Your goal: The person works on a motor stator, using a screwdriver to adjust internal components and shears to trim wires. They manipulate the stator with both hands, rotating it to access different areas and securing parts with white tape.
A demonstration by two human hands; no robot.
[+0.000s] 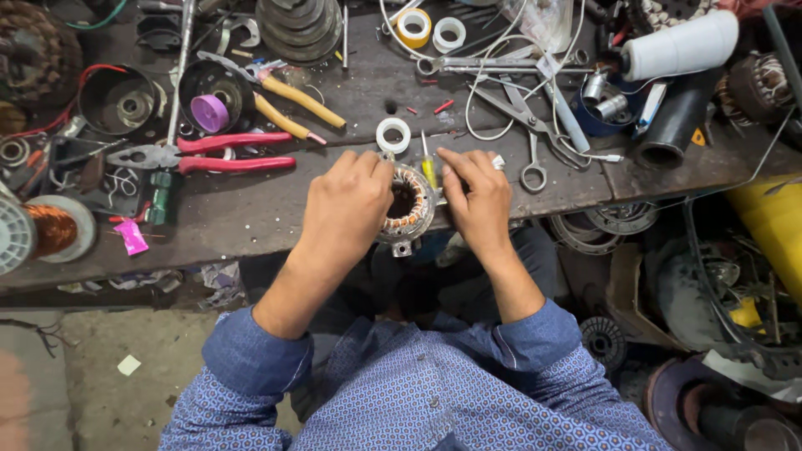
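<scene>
Your bench clutter — red-handled pliers [205, 153], yellow-handled cutters [288, 102], scissors [525, 125], white tape roll [393, 134], yellow tape roll [413, 27], purple spool [210, 113] — copper wire reel [52, 230] at your far left edge.

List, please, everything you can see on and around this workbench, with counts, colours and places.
motor stator: one, metal with copper windings, at the bench's front edge between the hands
screwdriver: one, yellow handle, just behind the stator
red-handled pliers: one, left of the hands
yellow-handled pliers: one, behind the red pair
scissors: one, metal, right of the hands
tape rolls: three, two white and one yellow, mid and far bench
copper wire spool: one, far left
white thread cone: one, far right
workbench: one, dark
left hand: grips the stator's left side
right hand: on its right side
</scene>
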